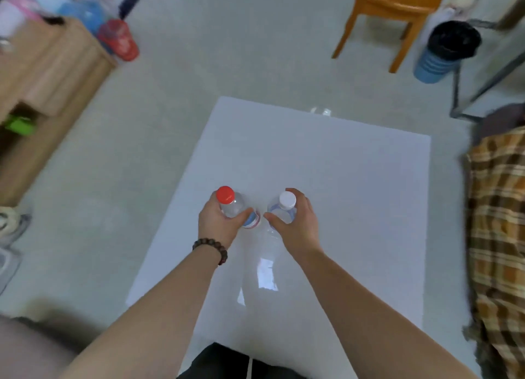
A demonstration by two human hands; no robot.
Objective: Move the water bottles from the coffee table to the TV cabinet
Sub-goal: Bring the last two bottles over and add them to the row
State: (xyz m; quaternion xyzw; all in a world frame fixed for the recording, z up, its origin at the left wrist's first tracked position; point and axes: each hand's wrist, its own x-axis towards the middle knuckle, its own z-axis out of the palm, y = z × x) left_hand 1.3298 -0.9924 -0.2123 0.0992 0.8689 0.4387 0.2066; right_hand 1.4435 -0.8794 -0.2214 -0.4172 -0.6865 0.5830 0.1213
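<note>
Hands grasp one bottle each over the coffee table (355,180): left hand (218,222) clasps the red-capped bottle (231,205), right hand (295,222) the white-capped bottle (284,208). Lift vertically, bodies upright and separated, grips firm.

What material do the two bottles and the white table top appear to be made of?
Both bottles, the red-capped clear bottle in the left hand and the white-capped clear bottle in the right hand, look like thin transparent plastic, since the table shows through them. The white coffee table top looks glossy, perhaps lacquered or laminated: it mirrors light.
</note>
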